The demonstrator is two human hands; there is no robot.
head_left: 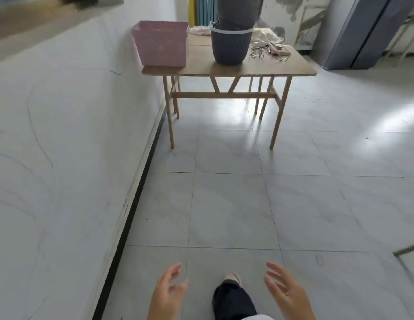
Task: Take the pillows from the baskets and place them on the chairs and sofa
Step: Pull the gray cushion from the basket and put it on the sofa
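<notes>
Grip: both hands are empty, fingers spread and loosely curled, nothing held.
Left hand (168, 294): low in the view, palm turned inward toward the other hand, thumb up, held over the floor.
Right hand (285, 289): level with the left, palm facing inward, fingers fanned apart.
Foot (232, 279): a light shoe under a dark trouser leg, between the two hands.
Floor (236, 204): pale grey tiles with glare patches near the table.
Wall (62, 135): white, scuffed, running along the left with a dark skirting strip.
Table (266, 66): light wood with slim legs, well ahead of the hands.
Pink basket (161, 43): perforated, rectangular, on the table's left end; its inside cannot be seen.
Dark basket (231, 46): round, blue-grey, pale rim band, just right of the pink one.
Pillow (238, 12): grey, standing upright in the dark basket, rising out of the top of the view.
Clutter (268, 48): cables and crumpled plastic on the table's right side.
</notes>
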